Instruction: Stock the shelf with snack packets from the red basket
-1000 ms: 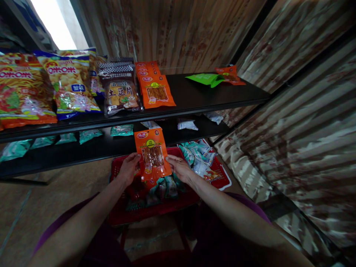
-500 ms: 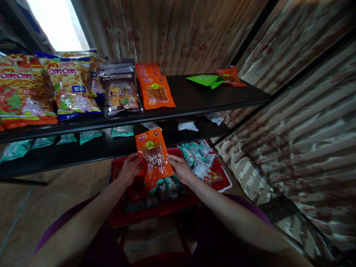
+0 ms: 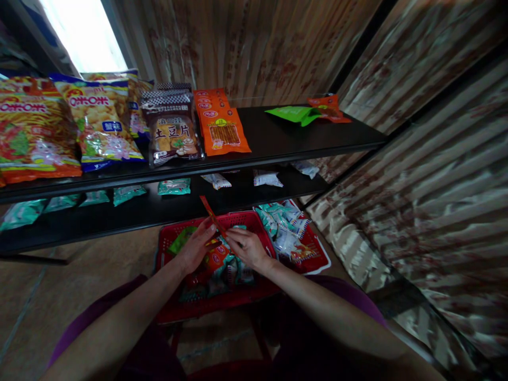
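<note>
Between my two hands is an orange snack packet (image 3: pixel 213 215), turned edge-on so that only a thin strip of it shows. My left hand (image 3: pixel 197 244) grips it from the left, and my right hand (image 3: pixel 248 246) has its fingers closed on the lower right part. Both hands are above a red basket (image 3: pixel 254 222). Inside the basket lie orange packets (image 3: pixel 216 256), small teal packets (image 3: pixel 242 272) and a green packet (image 3: pixel 180 239). On the upper shelf stands a row of orange snack packets (image 3: pixel 224 132) like the held one.
The black upper shelf (image 3: pixel 273 140) also carries brown chip bags (image 3: pixel 172 132), yellow snack bags (image 3: pixel 103 121) and a green packet (image 3: pixel 293 114) lying flat. Teal packets (image 3: pixel 129 194) and white packets (image 3: pixel 268 178) lie on the lower shelf. A second red basket (image 3: pixel 317 259) with packets stands at the right.
The orange packet has turned from facing me to edge-on. My hands have come closer together around it, and more of the basket's contents shows.
</note>
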Demonstrator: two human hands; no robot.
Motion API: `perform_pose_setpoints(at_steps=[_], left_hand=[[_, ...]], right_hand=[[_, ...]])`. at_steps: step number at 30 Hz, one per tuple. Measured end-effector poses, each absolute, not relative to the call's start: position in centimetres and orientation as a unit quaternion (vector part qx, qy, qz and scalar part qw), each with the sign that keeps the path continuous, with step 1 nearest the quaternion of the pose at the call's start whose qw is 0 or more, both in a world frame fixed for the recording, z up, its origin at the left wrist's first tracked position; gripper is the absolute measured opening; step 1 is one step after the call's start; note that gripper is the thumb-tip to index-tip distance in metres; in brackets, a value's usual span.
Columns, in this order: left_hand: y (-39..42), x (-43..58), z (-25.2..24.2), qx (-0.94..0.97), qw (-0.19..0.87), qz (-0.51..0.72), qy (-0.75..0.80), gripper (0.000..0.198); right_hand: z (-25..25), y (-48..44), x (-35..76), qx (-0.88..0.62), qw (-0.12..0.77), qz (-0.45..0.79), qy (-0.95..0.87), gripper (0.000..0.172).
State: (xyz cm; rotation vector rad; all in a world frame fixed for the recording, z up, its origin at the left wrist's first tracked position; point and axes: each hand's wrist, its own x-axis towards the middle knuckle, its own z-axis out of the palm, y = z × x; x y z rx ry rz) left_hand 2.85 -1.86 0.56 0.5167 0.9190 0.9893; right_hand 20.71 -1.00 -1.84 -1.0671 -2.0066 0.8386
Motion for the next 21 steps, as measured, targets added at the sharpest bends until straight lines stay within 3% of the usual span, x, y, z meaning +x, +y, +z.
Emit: perform_pose_setpoints(at_steps=[7,21], left_hand=[[-2.0,3.4,-0.3,0.175,0.734,0.495,0.430,0.029],[-1.7,2.7,-0.8,0.142,0.726,0.529,0.416,0.020]], right_hand=[[-3.1,-1.7,20.0,-0.389,0.271,0.176,-0.863,0.028],[-1.8,-1.6,19.8,-0.352,0.244,0.123,-0.895,0.032]])
